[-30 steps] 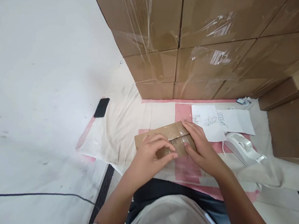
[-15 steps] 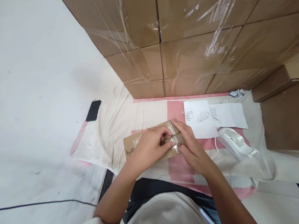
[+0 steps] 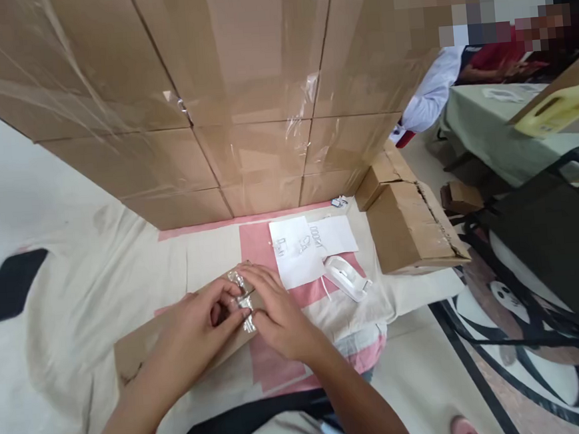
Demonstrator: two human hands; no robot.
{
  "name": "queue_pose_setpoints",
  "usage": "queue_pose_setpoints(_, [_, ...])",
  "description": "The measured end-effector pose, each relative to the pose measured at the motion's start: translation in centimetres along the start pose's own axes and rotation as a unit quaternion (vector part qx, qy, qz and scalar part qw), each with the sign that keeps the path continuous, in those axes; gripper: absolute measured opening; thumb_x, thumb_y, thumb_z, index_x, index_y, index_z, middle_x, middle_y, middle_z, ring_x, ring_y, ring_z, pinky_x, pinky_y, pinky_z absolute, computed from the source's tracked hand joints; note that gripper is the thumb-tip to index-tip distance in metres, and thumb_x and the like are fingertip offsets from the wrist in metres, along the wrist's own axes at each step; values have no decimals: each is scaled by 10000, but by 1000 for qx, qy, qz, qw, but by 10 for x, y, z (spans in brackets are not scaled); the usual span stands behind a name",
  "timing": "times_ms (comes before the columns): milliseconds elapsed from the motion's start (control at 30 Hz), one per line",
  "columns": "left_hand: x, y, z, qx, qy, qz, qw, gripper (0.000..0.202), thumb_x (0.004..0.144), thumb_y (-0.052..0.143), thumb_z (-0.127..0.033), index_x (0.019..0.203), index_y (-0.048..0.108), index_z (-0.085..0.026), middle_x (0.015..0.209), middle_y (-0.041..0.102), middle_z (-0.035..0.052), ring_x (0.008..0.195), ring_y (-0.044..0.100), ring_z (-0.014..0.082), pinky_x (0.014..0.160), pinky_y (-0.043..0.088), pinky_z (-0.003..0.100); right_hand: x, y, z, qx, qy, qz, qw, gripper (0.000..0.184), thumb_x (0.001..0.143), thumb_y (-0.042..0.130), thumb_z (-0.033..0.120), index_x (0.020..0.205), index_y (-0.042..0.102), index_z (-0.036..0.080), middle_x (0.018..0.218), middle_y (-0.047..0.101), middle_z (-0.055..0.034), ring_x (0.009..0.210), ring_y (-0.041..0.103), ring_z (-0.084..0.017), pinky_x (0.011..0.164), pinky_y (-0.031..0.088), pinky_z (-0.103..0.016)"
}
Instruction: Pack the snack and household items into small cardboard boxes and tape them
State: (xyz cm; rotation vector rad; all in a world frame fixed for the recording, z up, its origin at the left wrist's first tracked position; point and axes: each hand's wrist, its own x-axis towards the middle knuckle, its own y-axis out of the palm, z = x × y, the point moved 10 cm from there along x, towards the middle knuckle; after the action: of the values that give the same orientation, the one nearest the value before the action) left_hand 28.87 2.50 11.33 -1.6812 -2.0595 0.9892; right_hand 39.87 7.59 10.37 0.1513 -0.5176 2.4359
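A flat brown cardboard piece lies on the cream and pink cloth in front of me. Both hands work at its right end, where crinkled clear tape sticks up. My left hand pinches the tape between thumb and fingers. My right hand lies on the cardboard beside it, fingertips pressed on the same tape.
A wall of stacked, film-wrapped cartons stands behind. White paper sheets and a white tape dispenser lie to the right, then smaller boxes. Far right: a patterned rug, a dark chair, and a person's sleeve at a table.
The view has swung to the right, bringing the rug, chair and other people into sight. Both hands stay on the cardboard, and the tape is now more bunched up between the fingers.
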Motion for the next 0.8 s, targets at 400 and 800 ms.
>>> queue_pose_setpoints(400, [-1,4,-18,105,44,-7,994,189,945,488,-430,950,548,-251,732,627,-23,701,607,213,667,387,311,-3,-1,1,-6,-6,-20,1000,691,852,445,81,1533,430,200,1605,436,-51,1527,309,-182,1297,265,-426])
queue_pose_setpoints(800, [-1,-14,-18,175,12,-80,981,301,972,546,-443,1219,611,-283,974,667,34,921,622,257,758,403,341,-5,2,-4,-21,-28,-34,999,725,857,402,67,1562,394,238,1592,443,-57,1524,306,-207,1290,252,-467])
